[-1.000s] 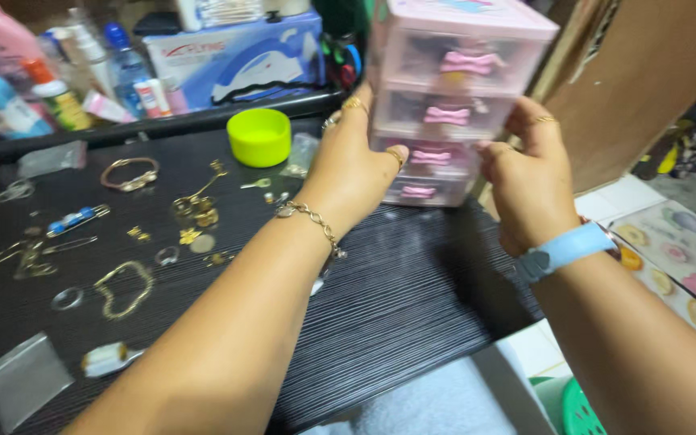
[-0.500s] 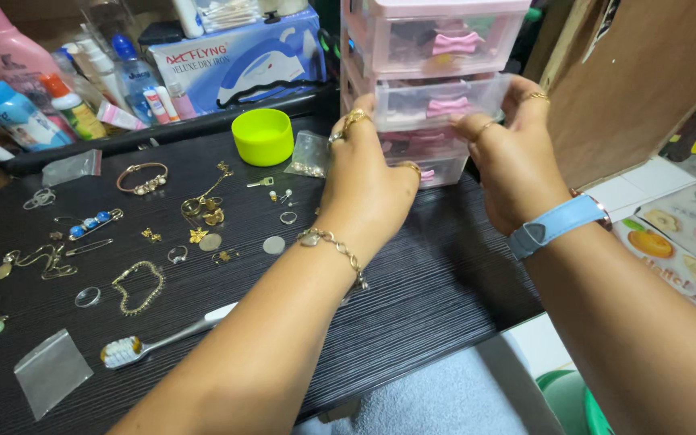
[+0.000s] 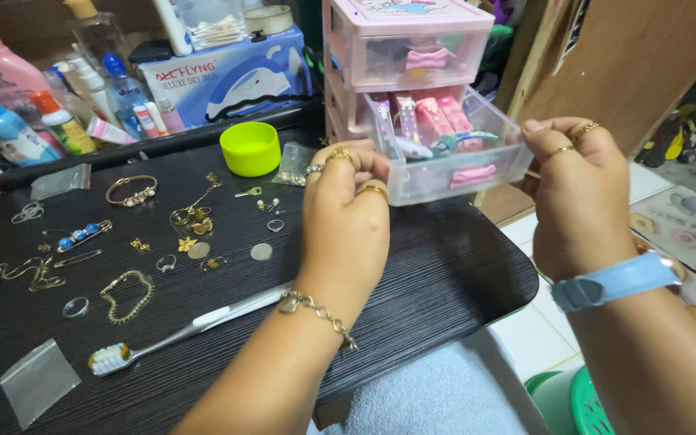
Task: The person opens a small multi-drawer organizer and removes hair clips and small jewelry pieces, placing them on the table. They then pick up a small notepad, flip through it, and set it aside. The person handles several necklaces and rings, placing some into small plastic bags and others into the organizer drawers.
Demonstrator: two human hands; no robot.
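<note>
Hands: both are closed on the clear drawer (image 3: 453,157); the left hand (image 3: 346,217) is clamped on its near-left corner, the right hand (image 3: 575,189) is pinched on its right end.
Step in hand: the drawer is judged to be drawn out of the pink drawer unit (image 3: 400,60) at the far middle of the table (image 3: 445,274); it is held well forward of its slot, level, clear of the tabletop.
Drawer contents: pink clips and a few small tools are seen through the clear wall; a pink bow handle is fixed on the front.
Next move: a steady two-handed grip is called for, with the drawer kept level so nothing is tipped out; bare tabletop just under the hands is judged to be the nearest resting place.
Toothbrush (image 3: 179,329): laid on the near left of the table, bristles to the left.
Green cup (image 3: 250,148): stood far left of the drawer, apart from it.
Jewellery: gold chains, rings and a bracelet (image 3: 131,190) are spread over the left half, well apart from the hands.
</note>
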